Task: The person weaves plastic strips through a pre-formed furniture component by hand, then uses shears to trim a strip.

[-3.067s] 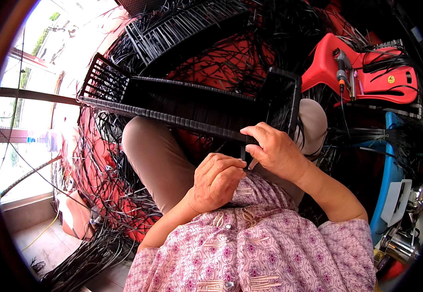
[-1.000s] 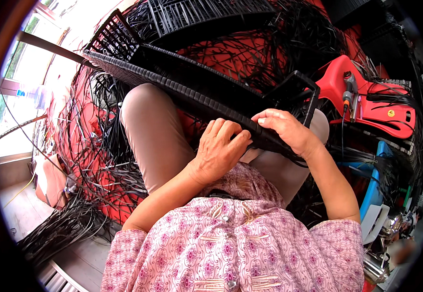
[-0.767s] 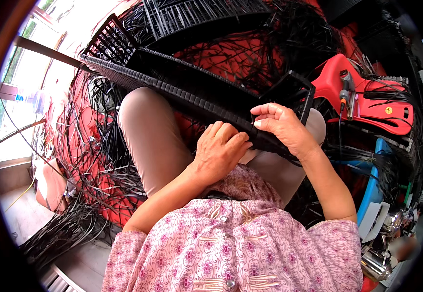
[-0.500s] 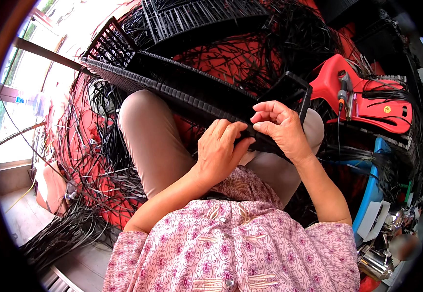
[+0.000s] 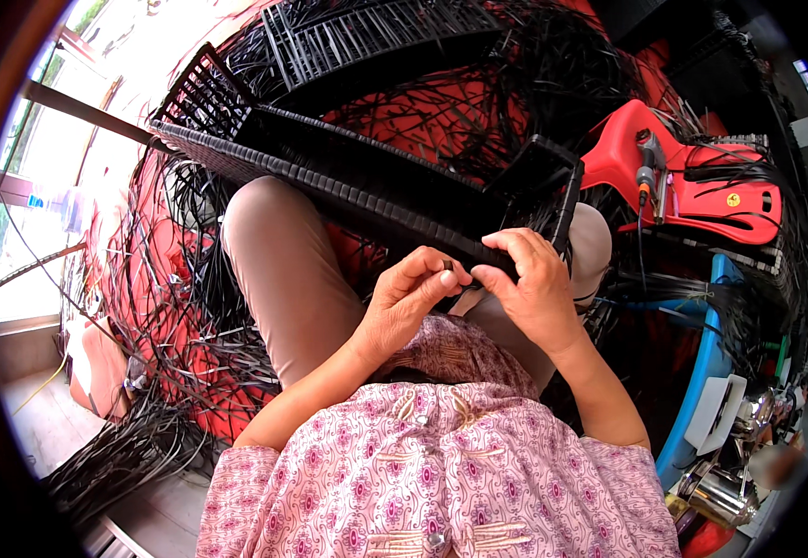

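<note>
A long black woven rattan frame (image 5: 357, 198) lies slantwise across my knees, its wrapped rim running from the far left to the near right. My left hand (image 5: 413, 290) is at the rim's near end, thumb and forefinger pinched on a short bit of dark flat strip (image 5: 448, 265). Close beside it, my right hand (image 5: 536, 286) curls over the rim near the frame's corner, thumb on the near side and fingers on top. The fingertips of both hands nearly meet. Whatever lies under the right palm is hidden.
On the right, a red plastic stool (image 5: 701, 181) bears a corded power tool (image 5: 648, 169). Nearer stands a blue tub (image 5: 701, 391), with metal pots (image 5: 725, 493) beyond. Loose black strips (image 5: 134, 446) tangle over the red floor covering. Another slatted black frame (image 5: 376, 46) lies far ahead.
Both hands have drawn a little nearer to me. The left hand has turned, showing a dark strip in its pinch. My right hand's fingers, raised before, have come down over the rim.
</note>
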A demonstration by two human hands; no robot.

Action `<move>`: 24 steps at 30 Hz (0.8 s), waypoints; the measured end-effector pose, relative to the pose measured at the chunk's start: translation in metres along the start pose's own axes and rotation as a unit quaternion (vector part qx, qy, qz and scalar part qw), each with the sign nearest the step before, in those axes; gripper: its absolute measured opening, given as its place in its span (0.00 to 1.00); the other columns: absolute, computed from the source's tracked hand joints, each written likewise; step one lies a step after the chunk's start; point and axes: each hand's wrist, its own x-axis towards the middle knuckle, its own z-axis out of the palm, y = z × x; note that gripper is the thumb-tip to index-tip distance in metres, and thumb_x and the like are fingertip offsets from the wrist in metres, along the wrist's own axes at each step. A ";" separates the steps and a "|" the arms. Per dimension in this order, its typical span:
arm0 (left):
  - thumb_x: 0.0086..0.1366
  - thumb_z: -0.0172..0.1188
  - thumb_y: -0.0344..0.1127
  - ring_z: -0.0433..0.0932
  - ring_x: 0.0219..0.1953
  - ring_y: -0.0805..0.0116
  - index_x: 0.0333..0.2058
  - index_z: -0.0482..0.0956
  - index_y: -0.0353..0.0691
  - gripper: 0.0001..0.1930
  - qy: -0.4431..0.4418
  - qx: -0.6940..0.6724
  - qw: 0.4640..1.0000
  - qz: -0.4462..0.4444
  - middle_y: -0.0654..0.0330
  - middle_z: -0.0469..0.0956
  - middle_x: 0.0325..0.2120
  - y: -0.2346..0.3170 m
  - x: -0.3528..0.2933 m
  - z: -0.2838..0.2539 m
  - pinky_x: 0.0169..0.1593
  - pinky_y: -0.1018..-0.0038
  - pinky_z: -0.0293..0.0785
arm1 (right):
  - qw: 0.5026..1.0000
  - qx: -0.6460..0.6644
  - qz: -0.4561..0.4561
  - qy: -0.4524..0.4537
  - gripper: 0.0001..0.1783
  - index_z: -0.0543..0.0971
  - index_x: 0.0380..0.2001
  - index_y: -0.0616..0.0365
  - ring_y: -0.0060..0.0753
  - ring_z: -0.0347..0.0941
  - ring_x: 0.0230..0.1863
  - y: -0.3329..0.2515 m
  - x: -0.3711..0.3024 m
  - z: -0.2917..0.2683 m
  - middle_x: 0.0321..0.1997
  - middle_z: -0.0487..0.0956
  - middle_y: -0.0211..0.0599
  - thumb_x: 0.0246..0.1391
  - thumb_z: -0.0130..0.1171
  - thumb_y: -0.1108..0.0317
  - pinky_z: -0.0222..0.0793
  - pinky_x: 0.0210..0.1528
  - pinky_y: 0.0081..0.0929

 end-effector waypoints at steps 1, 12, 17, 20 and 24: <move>0.75 0.55 0.30 0.78 0.44 0.72 0.39 0.73 0.36 0.04 -0.010 0.011 1.000 -0.002 0.56 0.79 0.40 0.000 -0.001 0.000 0.52 0.74 0.75 | 1.000 -0.020 -0.009 0.001 0.21 0.79 0.45 0.58 0.49 0.77 0.47 -0.003 0.000 0.001 0.43 0.81 0.41 0.48 0.72 0.65 0.72 0.49 0.40; 0.73 0.56 0.25 0.76 0.46 0.73 0.39 0.78 0.33 0.03 0.018 0.109 0.989 0.099 0.57 0.77 0.44 0.002 0.006 0.000 0.51 0.76 0.75 | 0.999 0.016 0.044 -0.002 0.13 0.80 0.41 0.58 0.46 0.79 0.40 -0.003 0.010 0.006 0.38 0.80 0.41 0.55 0.68 0.64 0.75 0.41 0.38; 0.71 0.60 0.25 0.73 0.41 0.77 0.35 0.76 0.34 0.03 0.098 0.098 0.987 0.085 0.61 0.75 0.42 -0.007 0.008 -0.006 0.44 0.81 0.70 | 0.988 -0.049 -0.037 0.142 0.06 0.79 0.33 0.56 0.43 0.77 0.32 -0.022 -0.005 0.011 0.32 0.77 0.38 0.56 0.67 0.70 0.72 0.33 0.39; 0.65 0.66 0.24 0.72 0.35 0.77 0.34 0.78 0.34 0.04 0.111 0.229 0.959 0.129 0.62 0.75 0.37 0.000 0.021 -0.006 0.37 0.80 0.70 | 0.994 -0.021 0.053 0.091 0.05 0.81 0.34 0.57 0.45 0.79 0.29 -0.035 -0.028 0.018 0.29 0.79 0.38 0.56 0.68 0.70 0.73 0.31 0.37; 0.58 0.70 0.23 0.76 0.29 0.69 0.34 0.82 0.34 0.06 0.078 0.396 0.887 0.226 0.58 0.76 0.32 0.026 0.036 -0.001 0.32 0.76 0.71 | 0.989 -0.031 0.077 0.119 0.05 0.82 0.35 0.56 0.46 0.80 0.29 -0.033 -0.039 0.028 0.30 0.81 0.38 0.56 0.68 0.70 0.74 0.31 0.37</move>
